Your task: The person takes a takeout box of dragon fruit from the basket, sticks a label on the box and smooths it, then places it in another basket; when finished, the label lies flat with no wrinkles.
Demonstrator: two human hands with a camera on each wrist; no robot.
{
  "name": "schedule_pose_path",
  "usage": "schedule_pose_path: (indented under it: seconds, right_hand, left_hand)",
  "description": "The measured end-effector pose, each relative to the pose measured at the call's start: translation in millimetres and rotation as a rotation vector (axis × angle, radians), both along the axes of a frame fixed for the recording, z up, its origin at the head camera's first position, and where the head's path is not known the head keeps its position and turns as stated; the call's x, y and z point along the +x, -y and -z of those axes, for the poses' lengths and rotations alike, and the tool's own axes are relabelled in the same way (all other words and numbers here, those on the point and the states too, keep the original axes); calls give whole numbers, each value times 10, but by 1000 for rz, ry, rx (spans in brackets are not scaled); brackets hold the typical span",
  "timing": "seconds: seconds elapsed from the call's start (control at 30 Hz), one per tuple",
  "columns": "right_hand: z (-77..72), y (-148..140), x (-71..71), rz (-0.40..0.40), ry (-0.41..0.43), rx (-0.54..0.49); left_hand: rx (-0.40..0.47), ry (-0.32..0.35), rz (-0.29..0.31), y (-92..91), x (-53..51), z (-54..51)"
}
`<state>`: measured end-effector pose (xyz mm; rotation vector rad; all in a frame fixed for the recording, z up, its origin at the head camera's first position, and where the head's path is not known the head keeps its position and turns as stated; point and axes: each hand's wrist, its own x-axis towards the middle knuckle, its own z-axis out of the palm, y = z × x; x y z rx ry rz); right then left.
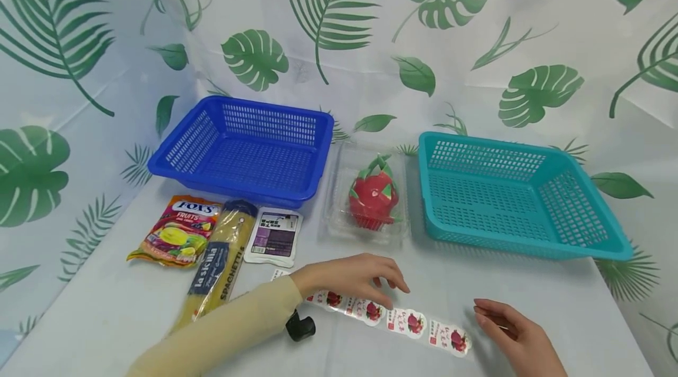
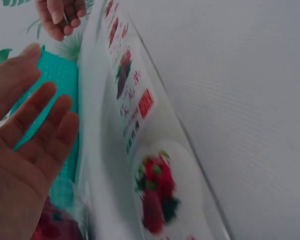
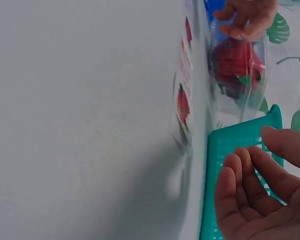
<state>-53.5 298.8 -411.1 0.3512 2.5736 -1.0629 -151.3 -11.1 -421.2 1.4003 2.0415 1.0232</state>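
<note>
A strip of dragon fruit stickers (image 1: pixel 414 323) lies on the table, running from under my left forearm toward my right hand. My left hand (image 1: pixel 365 277) hovers over the strip with loosely bent, parted fingers, holding nothing. My right hand (image 1: pixel 516 333) is just beyond the strip's right end, its fingers relaxed and nothing between them; the right wrist view shows it apart from the stickers. Behind the left hand, a red dragon fruit (image 1: pixel 374 197) with green tips sits in a clear plastic box (image 1: pixel 336 212).
A blue basket (image 1: pixel 243 186) stands at back left, a teal basket (image 1: pixel 508 242) at back right. On the left lie a Fox's candy bag (image 1: pixel 180 233), a spaghetti pack (image 1: pixel 219 265) and a white-and-purple packet (image 1: pixel 274 237). A small black object (image 1: pixel 300 328), partly hidden, is beside my left forearm.
</note>
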Motion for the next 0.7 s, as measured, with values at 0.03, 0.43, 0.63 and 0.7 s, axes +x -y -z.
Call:
schedule_pose_path:
  seconds: [0.03, 0.43, 0.63, 0.7]
  right_hand:
    - [20, 10, 10, -7, -6, -2]
    - [183, 144, 71, -60, 7, 1]
    - [216, 166, 68, -68, 8, 19]
    - [222, 160, 64, -78, 4, 30]
  left_hand:
    - [-19, -2, 32, -47, -6, -4]
    - [-206, -96, 227, -471, 27, 47]
    - [-244, -144, 252, -522, 32, 124]
    - [-242, -158, 248, -527, 30, 144]
